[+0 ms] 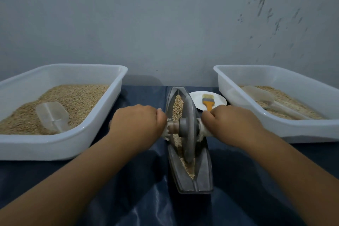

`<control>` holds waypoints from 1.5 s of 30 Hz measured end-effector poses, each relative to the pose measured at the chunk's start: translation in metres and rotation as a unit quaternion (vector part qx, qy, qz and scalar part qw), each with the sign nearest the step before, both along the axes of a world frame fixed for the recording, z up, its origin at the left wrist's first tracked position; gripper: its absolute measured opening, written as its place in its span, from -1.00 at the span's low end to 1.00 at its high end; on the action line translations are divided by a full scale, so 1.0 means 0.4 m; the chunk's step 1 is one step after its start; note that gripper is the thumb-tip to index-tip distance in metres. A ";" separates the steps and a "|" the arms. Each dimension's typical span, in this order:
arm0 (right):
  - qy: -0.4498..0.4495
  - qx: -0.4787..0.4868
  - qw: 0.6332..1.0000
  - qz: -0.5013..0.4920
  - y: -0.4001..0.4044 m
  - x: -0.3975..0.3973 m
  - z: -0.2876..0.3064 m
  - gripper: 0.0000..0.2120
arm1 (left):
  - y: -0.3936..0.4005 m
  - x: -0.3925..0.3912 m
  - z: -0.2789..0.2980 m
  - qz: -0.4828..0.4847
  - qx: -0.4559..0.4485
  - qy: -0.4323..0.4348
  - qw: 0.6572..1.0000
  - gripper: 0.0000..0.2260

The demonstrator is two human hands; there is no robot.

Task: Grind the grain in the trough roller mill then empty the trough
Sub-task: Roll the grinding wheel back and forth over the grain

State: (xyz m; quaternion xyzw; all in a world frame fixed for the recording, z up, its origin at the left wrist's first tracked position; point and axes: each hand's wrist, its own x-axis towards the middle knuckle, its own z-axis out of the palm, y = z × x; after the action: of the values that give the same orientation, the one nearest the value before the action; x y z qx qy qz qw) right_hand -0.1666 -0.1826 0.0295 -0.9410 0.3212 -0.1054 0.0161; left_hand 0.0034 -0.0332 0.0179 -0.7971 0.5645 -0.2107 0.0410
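Grinding looks midway: the left hand (136,121) and right hand (232,122) each hold a tight grip on the axle handle of the wheel (188,130), standing in the trough (190,152) on the tabletop, where grain (177,105) remains; emptying is not yet done

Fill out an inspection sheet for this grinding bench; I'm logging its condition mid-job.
Surface: dark blue glossy sheet, wrinkled.
Job's things: grey boat-shaped metal trough holding tan grain, grey disc roller standing in it on a wooden axle.
Clutter: left white plastic tub of grain with clear scoop; right white plastic tub with clear scoop; orange-handled brush on small white plate.
Grippers: left hand and right hand each curl their fingers round an axle end.
Cables: nothing seen.
Surroundings: grey-blue wall, scuffed at right.
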 end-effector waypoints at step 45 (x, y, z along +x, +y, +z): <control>-0.104 -0.048 0.990 -0.080 -0.120 0.145 -0.028 -0.61 | -0.117 0.072 0.017 0.031 0.024 -0.086 0.995 -0.76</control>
State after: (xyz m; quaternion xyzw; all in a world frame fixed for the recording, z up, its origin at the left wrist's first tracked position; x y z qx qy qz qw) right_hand -0.1085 -0.2307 0.0184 -0.8958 0.3869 -0.2189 -0.0045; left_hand 0.0323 -0.0800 0.0246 -0.7917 0.5388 -0.2637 0.1154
